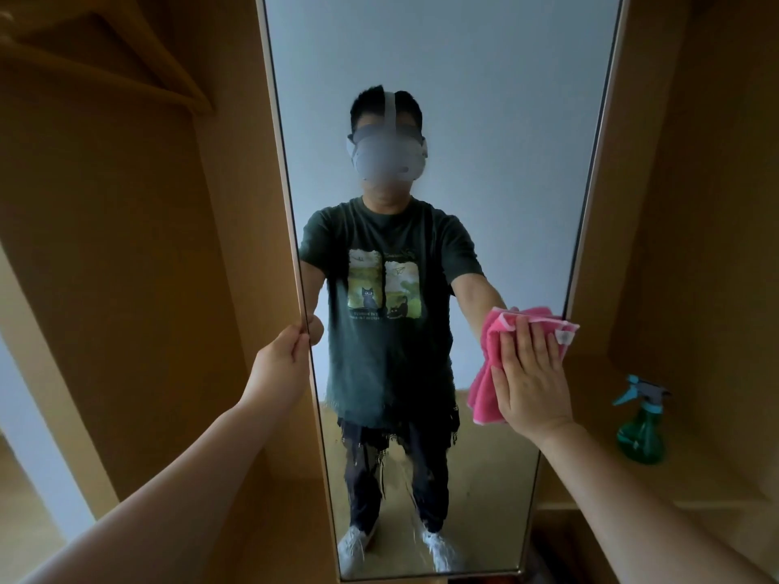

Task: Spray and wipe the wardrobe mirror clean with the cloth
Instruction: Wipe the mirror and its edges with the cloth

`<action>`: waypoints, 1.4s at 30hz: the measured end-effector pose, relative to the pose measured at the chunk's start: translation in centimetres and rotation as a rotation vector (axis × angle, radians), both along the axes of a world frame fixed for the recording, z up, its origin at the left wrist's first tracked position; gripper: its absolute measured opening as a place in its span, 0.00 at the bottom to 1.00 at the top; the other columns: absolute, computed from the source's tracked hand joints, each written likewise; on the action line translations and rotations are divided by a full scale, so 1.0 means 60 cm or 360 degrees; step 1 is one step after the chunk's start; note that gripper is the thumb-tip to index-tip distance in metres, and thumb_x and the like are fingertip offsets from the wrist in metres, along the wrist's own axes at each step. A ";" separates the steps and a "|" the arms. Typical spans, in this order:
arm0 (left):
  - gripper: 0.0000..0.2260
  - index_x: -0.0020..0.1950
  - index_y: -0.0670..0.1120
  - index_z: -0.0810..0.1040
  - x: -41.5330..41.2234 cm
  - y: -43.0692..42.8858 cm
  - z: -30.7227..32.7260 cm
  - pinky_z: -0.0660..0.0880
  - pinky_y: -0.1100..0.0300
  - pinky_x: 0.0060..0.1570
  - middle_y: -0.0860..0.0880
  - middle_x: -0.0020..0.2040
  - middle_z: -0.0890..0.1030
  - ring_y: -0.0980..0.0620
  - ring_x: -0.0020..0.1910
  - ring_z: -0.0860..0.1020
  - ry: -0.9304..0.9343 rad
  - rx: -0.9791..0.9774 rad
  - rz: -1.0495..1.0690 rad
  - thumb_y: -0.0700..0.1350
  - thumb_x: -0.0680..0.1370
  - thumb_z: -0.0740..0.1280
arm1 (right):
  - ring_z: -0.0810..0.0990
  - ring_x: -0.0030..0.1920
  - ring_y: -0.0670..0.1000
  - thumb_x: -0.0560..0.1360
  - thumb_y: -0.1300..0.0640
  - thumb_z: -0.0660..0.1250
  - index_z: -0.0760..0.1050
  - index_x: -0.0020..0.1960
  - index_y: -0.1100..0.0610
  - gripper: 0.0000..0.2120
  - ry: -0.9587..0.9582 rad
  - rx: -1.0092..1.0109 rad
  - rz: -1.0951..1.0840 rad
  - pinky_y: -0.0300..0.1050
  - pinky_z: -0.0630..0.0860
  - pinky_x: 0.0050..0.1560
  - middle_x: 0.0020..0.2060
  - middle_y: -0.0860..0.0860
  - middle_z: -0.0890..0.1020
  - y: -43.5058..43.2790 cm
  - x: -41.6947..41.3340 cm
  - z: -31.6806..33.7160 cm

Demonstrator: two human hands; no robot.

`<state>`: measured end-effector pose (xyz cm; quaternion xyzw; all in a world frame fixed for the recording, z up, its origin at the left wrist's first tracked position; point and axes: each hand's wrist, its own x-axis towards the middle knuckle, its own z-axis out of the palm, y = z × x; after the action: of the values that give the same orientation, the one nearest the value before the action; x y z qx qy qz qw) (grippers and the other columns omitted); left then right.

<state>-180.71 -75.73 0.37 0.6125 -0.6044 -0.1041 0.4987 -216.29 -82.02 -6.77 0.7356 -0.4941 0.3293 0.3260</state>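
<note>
The right hand (533, 373) lies flat with its fingers straight and close together. Its palm presses a pink cloth (487, 373) against the glass of the mirror (463, 120), near the mirror's right edge and about halfway up. The cloth is bunched. It sticks out above the fingertips and hangs in folds past the thumb side of the hand, toward the mirror's middle. The rest of it is hidden under the palm.

The left hand (282, 360) is at the mirror's left edge, at about the same height as the right hand. It grips the thin edge, with the thumb on the front and the fingers curled around behind. The two hands are well apart, and most of the mirror's width lies between them. Both forearms reach in from the bottom corners of the view.

Below the level of the hands, the lower part of the mirror has wet streaks and drips (371, 457) that blur the reflection. Above the hands the glass looks clear and shows the reflected person standing in front of it.

To the right of the mirror, beyond the right hand, a green spray bottle (640, 427) with a blue trigger head stands upright on a wooden shelf (598, 385). It is not touching the hand or the cloth. Wooden wardrobe panels (147, 288) flank the mirror on both sides.
</note>
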 end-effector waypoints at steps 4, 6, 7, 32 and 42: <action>0.07 0.54 0.57 0.71 0.000 0.000 -0.001 0.79 0.53 0.37 0.51 0.41 0.79 0.51 0.38 0.79 0.0019 0.0002 0.0004 0.48 0.82 0.56 | 0.47 0.78 0.60 0.84 0.45 0.42 0.43 0.80 0.58 0.29 -0.0079 -0.0071 -0.0030 0.58 0.44 0.77 0.79 0.56 0.44 -0.006 0.005 0.063; 0.06 0.54 0.57 0.72 0.000 0.000 -0.001 0.79 0.53 0.36 0.51 0.40 0.79 0.50 0.37 0.79 0.0011 0.0007 0.0012 0.48 0.82 0.56 | 0.46 0.78 0.59 0.83 0.46 0.42 0.42 0.79 0.58 0.29 -0.0146 -0.0124 -0.0050 0.57 0.43 0.77 0.79 0.56 0.45 -0.011 0.009 0.117; 0.06 0.53 0.58 0.71 0.000 0.000 -0.001 0.79 0.53 0.35 0.50 0.39 0.79 0.50 0.36 0.79 0.0013 0.0010 0.0015 0.48 0.82 0.56 | 0.45 0.78 0.59 0.83 0.46 0.42 0.42 0.79 0.58 0.29 -0.0163 -0.0153 -0.0061 0.57 0.42 0.77 0.79 0.57 0.45 -0.014 0.011 0.145; 0.16 0.70 0.50 0.70 -0.001 0.001 -0.004 0.78 0.49 0.52 0.47 0.54 0.80 0.46 0.51 0.79 0.0009 -0.0019 -0.0024 0.48 0.83 0.54 | 0.48 0.78 0.61 0.83 0.45 0.44 0.43 0.79 0.58 0.30 -0.0247 -0.0392 -0.0076 0.58 0.44 0.77 0.78 0.61 0.53 -0.029 0.020 0.238; 0.14 0.66 0.50 0.72 0.002 -0.005 -0.013 0.76 0.60 0.43 0.56 0.49 0.79 0.56 0.45 0.78 0.0020 -0.0063 -0.0035 0.47 0.83 0.55 | 0.44 0.78 0.61 0.82 0.44 0.43 0.40 0.79 0.59 0.31 -0.0277 -0.0132 -0.0072 0.58 0.44 0.77 0.78 0.57 0.41 -0.008 0.017 0.051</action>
<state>-180.60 -76.01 -0.39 0.5951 -0.6099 -0.1017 0.5133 -215.27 -82.48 -3.70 0.6787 -0.5230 0.4047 0.3193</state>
